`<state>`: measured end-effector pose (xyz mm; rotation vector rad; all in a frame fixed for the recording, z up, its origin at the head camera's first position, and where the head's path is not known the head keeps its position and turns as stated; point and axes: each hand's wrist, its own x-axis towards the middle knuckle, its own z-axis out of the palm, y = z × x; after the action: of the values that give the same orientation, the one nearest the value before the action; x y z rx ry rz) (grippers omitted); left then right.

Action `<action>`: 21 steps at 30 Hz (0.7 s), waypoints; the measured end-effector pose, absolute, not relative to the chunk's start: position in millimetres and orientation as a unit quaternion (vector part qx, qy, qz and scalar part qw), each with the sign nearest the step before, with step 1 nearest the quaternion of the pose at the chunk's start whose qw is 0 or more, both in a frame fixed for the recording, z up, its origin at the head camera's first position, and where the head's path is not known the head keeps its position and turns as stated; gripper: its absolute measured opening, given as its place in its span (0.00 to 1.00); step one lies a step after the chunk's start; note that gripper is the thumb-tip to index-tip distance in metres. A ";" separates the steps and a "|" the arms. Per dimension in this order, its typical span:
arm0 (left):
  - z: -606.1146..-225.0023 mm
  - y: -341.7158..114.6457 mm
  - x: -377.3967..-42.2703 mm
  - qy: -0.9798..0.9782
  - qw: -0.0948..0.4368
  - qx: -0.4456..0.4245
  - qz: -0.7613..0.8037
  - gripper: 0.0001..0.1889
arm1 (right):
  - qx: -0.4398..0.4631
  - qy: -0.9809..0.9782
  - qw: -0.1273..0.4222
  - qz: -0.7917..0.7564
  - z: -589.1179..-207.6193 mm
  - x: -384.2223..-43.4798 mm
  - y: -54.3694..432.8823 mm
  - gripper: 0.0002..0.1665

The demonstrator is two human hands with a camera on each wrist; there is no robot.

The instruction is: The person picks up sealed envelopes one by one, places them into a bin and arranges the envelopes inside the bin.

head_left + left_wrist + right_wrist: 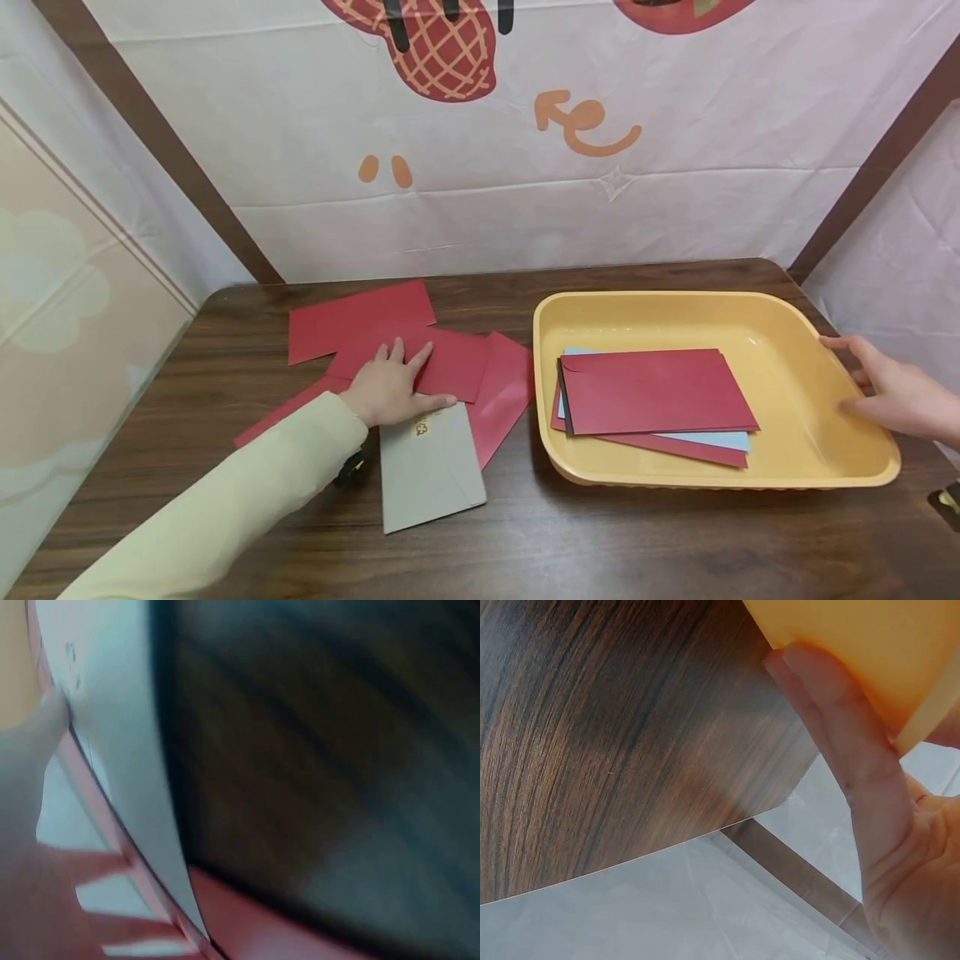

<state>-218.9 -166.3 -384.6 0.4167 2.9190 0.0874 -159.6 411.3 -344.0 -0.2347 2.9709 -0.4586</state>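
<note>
My left hand (393, 390) lies with fingers spread over red envelopes (457, 354) on the left of the table. Its thumb touches the top edge of a pale grey envelope-like piece (433, 479) with a small gold mark; that piece also shows in the left wrist view, blurred. At the right, my right hand (896, 392) grips the right rim of a yellow plastic tray (817, 450), thumb and fingers on either side of the wall, as the right wrist view shows too. Inside the tray is a loose stack with a red envelope (660, 392) on top and a light blue one (731, 440) beneath.
Another red envelope (360, 321) lies at the back left, overlapping the others. The dark wooden table (525, 542) ends at a white printed cloth (510, 225) hung behind it. Cloth also hangs at both sides.
</note>
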 end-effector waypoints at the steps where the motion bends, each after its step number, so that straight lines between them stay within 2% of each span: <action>1: -385.1 -162.5 -217.5 0.988 0.085 0.131 0.019 0.49 | -0.077 0.983 0.064 -0.151 -343.9 -159.6 411.3 0.48; 10: -388.4 -138.7 -205.0 0.992 0.016 0.106 -0.072 0.44 | -0.080 0.983 0.062 -0.151 -344.4 -159.0 411.1 0.48; 21: -385.2 -144.3 -198.7 0.990 0.019 0.118 -0.071 0.39 | -0.080 0.984 0.061 -0.148 -343.7 -158.7 410.7 0.48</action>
<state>-198.7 -144.3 -385.2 0.3656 3.0735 -0.2191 -158.7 410.7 -343.7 -0.2434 2.9751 -0.4489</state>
